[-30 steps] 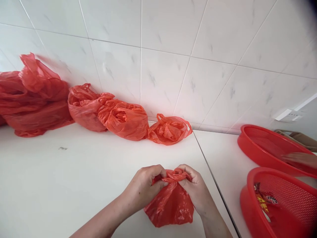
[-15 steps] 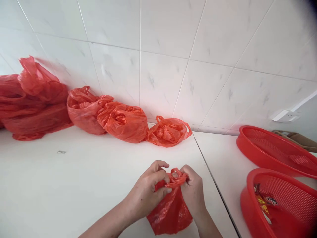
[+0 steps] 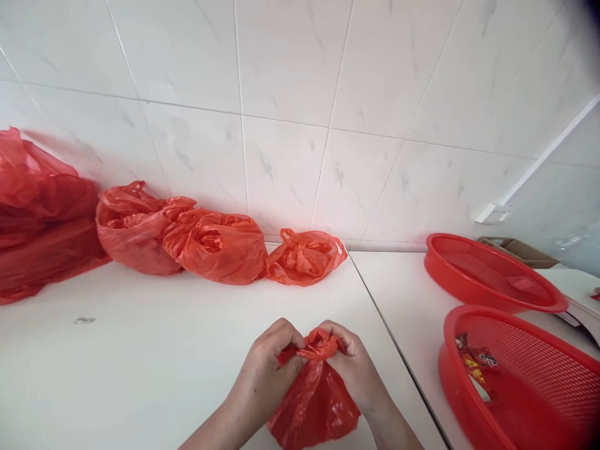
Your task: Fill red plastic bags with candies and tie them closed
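Observation:
Low in the middle of the view, a red plastic bag (image 3: 315, 406) is held upright over the white table, its neck gathered and twisted at the top. My left hand (image 3: 268, 362) pinches the left side of that neck between thumb and fingers. On the other side, my right hand (image 3: 354, 362) grips the neck too, thumb toward me. What the bag contains cannot be made out through the plastic. Beyond my hands, a small crumpled red bag (image 3: 304, 257) with a loop handle lies against the wall.
Fuller red bags (image 3: 218, 247) line the tiled wall (image 3: 285, 169) toward the left. At right, a red mesh basket (image 3: 450, 375) holds a few wrapped snacks (image 3: 475, 369); another red basket (image 3: 440, 275) stands behind it. A seam crosses the white table (image 3: 140, 369). A socket (image 3: 494, 213) is on the wall.
My left fingers have closed in on the bag's neck, and both hands now pinch it more tightly gathered. The view has shifted to the right.

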Tool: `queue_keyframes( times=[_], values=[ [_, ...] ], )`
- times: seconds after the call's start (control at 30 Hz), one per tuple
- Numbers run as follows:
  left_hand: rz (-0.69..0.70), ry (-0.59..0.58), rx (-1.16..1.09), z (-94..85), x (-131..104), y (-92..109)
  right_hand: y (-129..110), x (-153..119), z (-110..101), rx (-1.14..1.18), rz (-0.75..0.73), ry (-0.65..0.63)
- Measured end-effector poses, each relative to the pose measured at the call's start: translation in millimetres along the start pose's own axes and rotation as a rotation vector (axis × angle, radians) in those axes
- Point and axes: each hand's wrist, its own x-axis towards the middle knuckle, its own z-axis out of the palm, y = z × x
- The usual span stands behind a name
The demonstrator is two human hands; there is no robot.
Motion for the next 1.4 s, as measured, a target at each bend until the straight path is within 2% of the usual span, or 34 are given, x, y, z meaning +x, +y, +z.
queue_keyframes(
  times=[0.13, 0.3, 0.43, 0.53, 0.63, 0.73, 0.8, 0.9, 0.97, 1.07, 1.17, 1.27, 1.4],
  values=[
    [-0.024, -0.005, -0.038, 5.7, -1, 1, -8, -3, 3, 0.028, 0.043, -0.005],
    [-0.006, 0.029, -0.023, 12.8, -4, -1, 5, -3, 6, -0.118, 0.021, 0.034],
    [0.075, 0.051, 0.176, 14.6, -5, -8, 14, -4, -12, -0.246, -0.032, -0.058],
    [0.120, 0.036, 0.273, 16.1, -5, -13, 11, -2, -32, -0.318, -0.119, 0.026],
    [0.164, 0.003, 0.315, 18.7, -4, -13, 0, 5, -42, -0.365, -0.115, 0.093],
    [0.167, -0.034, 0.275, 19.7, -2, -11, -9, 12, -38, -0.346, -0.041, -0.037],
    [0.144, -0.007, 0.221, 17.6, -1, -10, -10, 15, -33, -0.234, -0.016, -0.057],
    [0.166, 0.089, 0.214, 8.8, -2, -9, -2, 18, -30, 0.058, 0.021, 0.064],
    [0.280, 0.186, 0.283, -0.9, -6, -9, 7, 17, -34, 0.181, 0.061, 0.158],
    [0.516, 0.332, 0.379, -19.5, -21, -9, 24, 13, -50, 0.115, 0.102, 0.344],
    [0.629, 0.349, 0.435, -37.3, -45, -15, 44, 6, -68, 0.015, 0.138, 0.524],
    [0.543, 0.274, 0.439, -49.4, -67, -28, 61, -2, -78, 0.018, 0.190, 0.588],
    [0.167, 0.040, 0.225, -56.6, -76, -39, 71, -8, -87, 0.088, 0.197, 0.594]
  ],
)
